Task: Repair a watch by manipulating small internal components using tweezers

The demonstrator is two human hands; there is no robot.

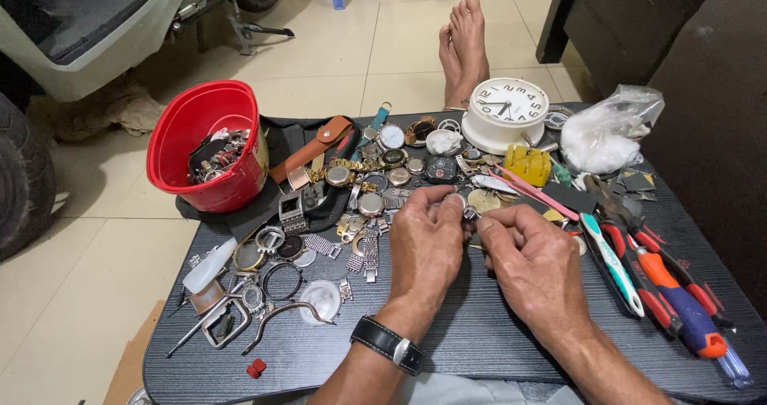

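My left hand (425, 244) and my right hand (534, 260) meet over the middle of a dark table (479, 341). Both pinch a small silver watch part (466, 209) between their fingertips. A black wristwatch (389, 345) is strapped on my left wrist. Just beyond my fingers lies a spread of watches, watch cases and metal bracelets (375, 181).
A red bucket (209, 145) of watch parts stands at the back left. A white round clock (506, 111) and a plastic bag (607, 129) sit at the back right. Screwdrivers, pliers (671, 293) and a toothbrush (611, 263) lie at the right. Bare feet (463, 45) rest on the floor beyond the table.
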